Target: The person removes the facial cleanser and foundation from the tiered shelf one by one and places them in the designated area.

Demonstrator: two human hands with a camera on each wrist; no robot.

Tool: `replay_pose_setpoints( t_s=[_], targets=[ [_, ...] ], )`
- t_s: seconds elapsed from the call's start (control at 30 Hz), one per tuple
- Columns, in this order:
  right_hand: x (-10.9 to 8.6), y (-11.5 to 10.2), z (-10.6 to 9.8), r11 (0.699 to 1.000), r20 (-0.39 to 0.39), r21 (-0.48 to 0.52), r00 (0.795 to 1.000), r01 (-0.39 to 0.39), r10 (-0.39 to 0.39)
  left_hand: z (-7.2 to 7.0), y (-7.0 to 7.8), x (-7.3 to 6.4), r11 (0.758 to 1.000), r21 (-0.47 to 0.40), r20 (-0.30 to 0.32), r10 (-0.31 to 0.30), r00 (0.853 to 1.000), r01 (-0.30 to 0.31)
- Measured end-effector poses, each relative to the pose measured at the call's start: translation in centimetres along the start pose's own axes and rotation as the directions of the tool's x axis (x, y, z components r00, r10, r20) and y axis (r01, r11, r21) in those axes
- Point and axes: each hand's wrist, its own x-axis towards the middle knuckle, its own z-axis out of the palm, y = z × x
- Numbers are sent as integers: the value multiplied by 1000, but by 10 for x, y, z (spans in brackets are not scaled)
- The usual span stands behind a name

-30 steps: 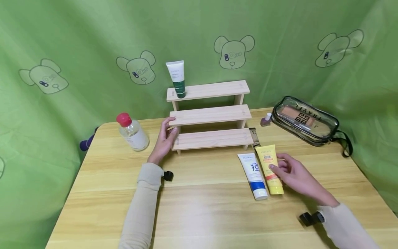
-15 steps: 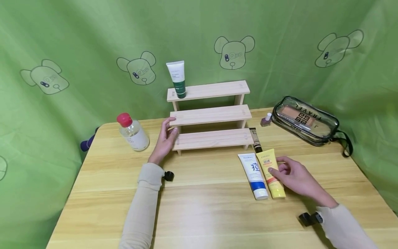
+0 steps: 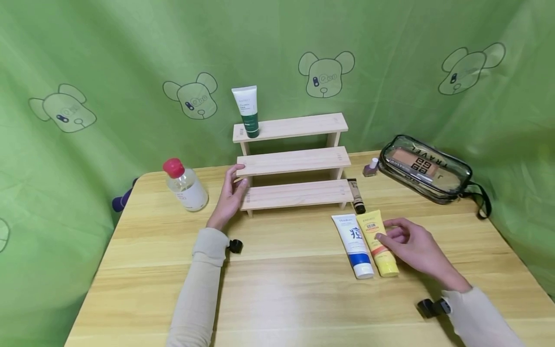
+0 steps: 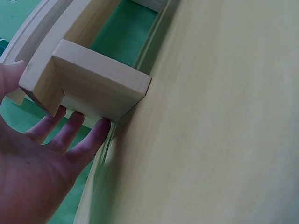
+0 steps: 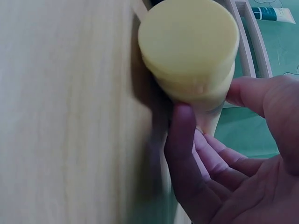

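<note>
My right hand (image 3: 412, 243) pinches a yellow squeeze tube (image 3: 375, 243), thumb on its front and fingers along its right side. In the right wrist view, the yellow cap (image 5: 187, 42) faces the camera, close over the tabletop. Left of it lies a white-and-blue squeeze tube (image 3: 353, 246). My left hand (image 3: 229, 196) rests against the left end of a three-tier wooden shelf (image 3: 292, 161). In the left wrist view, fairly straight fingers (image 4: 74, 133) touch the end panel, the thumb up by the board's corner. A white-and-green tube (image 3: 247, 111) stands on the top tier's left end.
A small dark tube (image 3: 357, 196) lies by the shelf's right end. Behind it are a nail polish bottle (image 3: 371, 167) and a clear travel pouch (image 3: 427, 168). A red-capped bottle (image 3: 186, 188) stands left of the shelf. A green curtain (image 3: 277, 53) hangs behind the table.
The yellow tube has shifted slightly toward the person, uncovering the lower end of the small dark tube. My right hand still pinches it. The left hand stays at the shelf.
</note>
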Motion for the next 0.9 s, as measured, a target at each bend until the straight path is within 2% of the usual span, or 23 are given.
replay_pose_setpoints(
  t_s=[0.33,0.6,0.9],
  targets=[
    [-2,-2,3,999,-2,46,1000,-22,23,0,1,0,1000,11,-3,-5,1000,5],
    [0,-6,-6,995,-9,96,1000,0,1,-1,2,-1,1000,4,-10,-2,1000,2],
    [15,-31,-18,980,-40,190,998,54,-47,-1,2,0,1000,-2,-6,-9,1000,9]
  ],
)
